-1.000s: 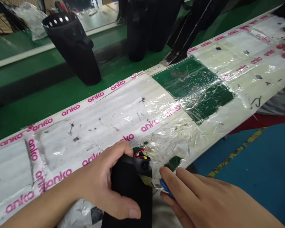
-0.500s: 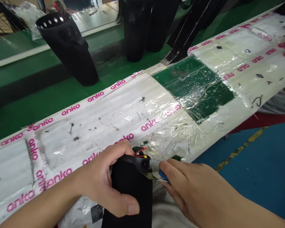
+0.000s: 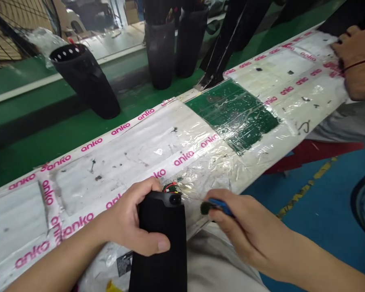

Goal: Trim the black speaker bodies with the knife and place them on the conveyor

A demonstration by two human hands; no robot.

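Observation:
My left hand [image 3: 130,221] is wrapped around a black fabric-covered cylinder [image 3: 161,247] that stands against the near edge of the bench. Red and yellow wires [image 3: 170,187] stick out at the cylinder's open top rim. My right hand [image 3: 243,231] is closed on a blue-handled tool [image 3: 215,205], held just right of the cylinder's top. The tool's thin tip points left toward the rim; I cannot make out whether it touches.
The bench [image 3: 134,154] is covered in white sheets, clear film and pink "anko" tape, with a green patch [image 3: 234,111] at the right. Similar black cylinders [image 3: 85,83] stand on the green conveyor behind. Another person's hand [image 3: 357,61] rests at the far right. Blue floor lies below.
The view has shifted, so everything sits higher and further left. My right hand has pulled the tool slightly away from the cylinder's rim. Another person's hand has come into view at the far right.

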